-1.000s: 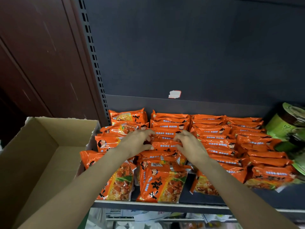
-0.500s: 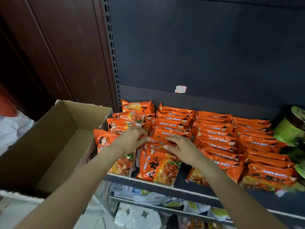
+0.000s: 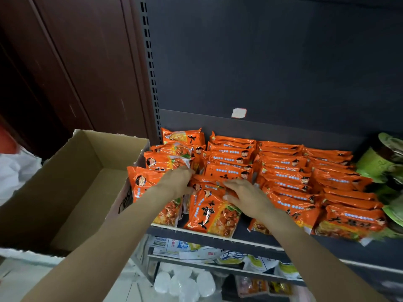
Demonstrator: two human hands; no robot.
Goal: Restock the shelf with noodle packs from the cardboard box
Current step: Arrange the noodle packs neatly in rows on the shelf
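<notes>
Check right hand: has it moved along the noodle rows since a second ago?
Yes. The right hand came toward the shelf's front edge, from the middle packs onto the front noodle pack.

Noodle packs [image 3: 281, 171] fill the shelf [image 3: 218, 235] at centre frame in overlapping rows, a cardboard box [image 3: 65, 182] at lower left touching them, cups [image 3: 383, 162] at far right.
</notes>
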